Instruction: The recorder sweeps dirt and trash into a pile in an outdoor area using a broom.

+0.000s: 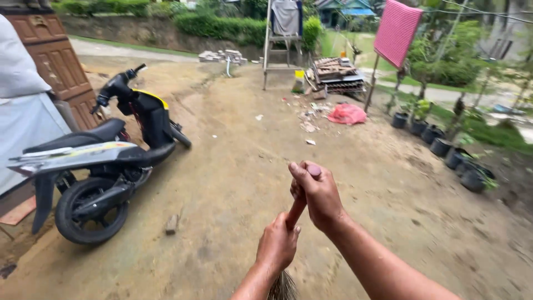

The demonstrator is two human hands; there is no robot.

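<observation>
Outdoors, on a bare dirt yard (239,183): one broom handle (297,210), reddish-brown, held near upright in front of the wearer, its rounded top end showing just above the upper fist. The right hand (317,194) is wrapped tight round the top of the handle, thumb laid over the fingers; the left hand (279,244) is closed round the same handle lower down, just above the bristles (284,287), a tuft of pale stiff fibres that leaves the picture at the bottom edge. The two fists stacked one over the other suit a two-handed sweeping hold, the upper as pivot and the lower as driver, as far as this view allows a judgement. Whether the bristles touch the ground cannot be told, since the lower end is cut off. To the left, well apart from the hands: a scooter (105,161), black and grey with a yellow panel, parked on its stand beside a carved wooden door (55,64) and a pale cloth (19,105), likely kept close to the building and off the open ground. A small wooden block (171,224) lies near its rear wheel. Farther off: a ladder frame (284,41) draped with grey cloth, a stack of tiles (336,75), a red sack (347,114) amid scattered litter, a pink mat (397,30) on a pole, and a row of black plant pots (444,145) along the right edge.
</observation>
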